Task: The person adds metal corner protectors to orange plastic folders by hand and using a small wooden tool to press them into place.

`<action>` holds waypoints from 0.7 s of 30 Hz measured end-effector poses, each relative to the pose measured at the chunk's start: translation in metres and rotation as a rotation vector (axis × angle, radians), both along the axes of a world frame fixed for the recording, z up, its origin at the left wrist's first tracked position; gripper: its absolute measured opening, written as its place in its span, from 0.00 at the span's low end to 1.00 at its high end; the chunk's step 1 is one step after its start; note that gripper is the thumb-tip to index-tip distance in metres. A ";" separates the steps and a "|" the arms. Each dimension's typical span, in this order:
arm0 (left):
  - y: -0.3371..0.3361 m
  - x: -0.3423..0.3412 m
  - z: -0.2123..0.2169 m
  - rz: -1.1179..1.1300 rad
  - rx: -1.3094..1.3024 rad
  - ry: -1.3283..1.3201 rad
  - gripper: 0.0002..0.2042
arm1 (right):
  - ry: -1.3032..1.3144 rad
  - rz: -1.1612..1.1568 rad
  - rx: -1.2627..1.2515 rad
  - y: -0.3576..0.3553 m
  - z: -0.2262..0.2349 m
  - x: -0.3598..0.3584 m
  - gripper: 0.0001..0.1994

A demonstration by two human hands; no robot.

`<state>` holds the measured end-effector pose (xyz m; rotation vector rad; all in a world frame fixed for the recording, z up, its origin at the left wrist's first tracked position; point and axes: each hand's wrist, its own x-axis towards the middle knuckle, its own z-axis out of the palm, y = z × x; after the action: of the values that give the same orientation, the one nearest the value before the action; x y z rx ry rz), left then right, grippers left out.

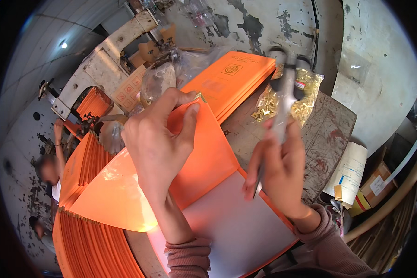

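Note:
My left hand [160, 139] pinches the upper corner of an orange folder [208, 160] between thumb and forefinger. A small gold metal corner piece [199, 97] sits on that corner, right at my fingertips. The folder lies spread on the table before me, its greyish inner side [227, 227] facing up toward the near edge. In my right hand [282, 171], raised to the right of the folder, is a silver-handled hammer [285, 99]. Motion smears its dark head, so the exact shape is unclear. The handle's lower end shows below my fingers.
Behind the folder lies a stack of closed orange folders [238, 69]. A clear bag of gold corner pieces [306, 90] stands open beside it, some spilled out. More orange folders [97, 245] fan out at left. A machine [104, 55] and another person [51, 169] are further left; a white roll [350, 171] is at right.

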<state>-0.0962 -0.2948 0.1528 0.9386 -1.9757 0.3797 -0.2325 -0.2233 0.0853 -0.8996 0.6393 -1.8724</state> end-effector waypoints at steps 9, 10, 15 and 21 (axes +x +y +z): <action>0.002 0.004 0.001 0.037 0.104 -0.009 0.06 | 0.407 -0.076 0.094 -0.002 0.004 -0.017 0.11; 0.001 0.005 0.000 0.054 0.090 -0.019 0.07 | 0.510 -0.101 0.085 -0.002 0.005 -0.020 0.12; -0.002 -0.001 -0.001 0.232 0.073 -0.069 0.10 | 0.628 -0.094 0.066 -0.002 0.010 -0.028 0.11; 0.000 -0.005 -0.002 0.323 0.115 -0.060 0.11 | 0.749 -0.050 0.068 -0.004 0.013 -0.029 0.10</action>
<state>-0.1013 -0.2952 0.1508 1.3400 -1.9165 0.4832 -0.2617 -0.2277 0.0979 -1.5623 1.1674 -1.5097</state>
